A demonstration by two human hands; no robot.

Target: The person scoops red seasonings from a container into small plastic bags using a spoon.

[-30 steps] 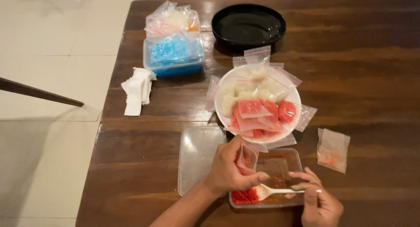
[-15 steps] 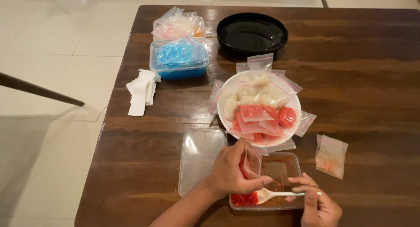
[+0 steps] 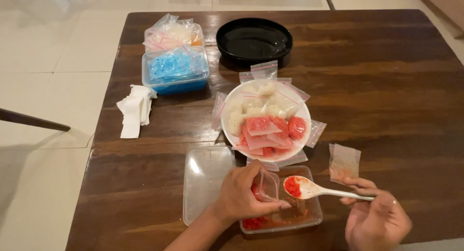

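Dark wood worktop [image 3: 386, 86] over pale tile. At its far left a clear tub [image 3: 175, 69] holds blue packets, with a bag of pink-sealed pouches [image 3: 171, 33] behind it and a black bowl [image 3: 254, 38] to the right. Mid-worktop, a white bowl [image 3: 266, 119] carries white and red filled pouches. Nearest you, your left hand [image 3: 241, 195] pinches a small clear pouch [image 3: 267, 184] open over a clear tray [image 3: 285, 207] of red paste. Your right hand [image 3: 377, 222] is closed on a white spoon [image 3: 314, 188] loaded with paste, just beside the pouch.
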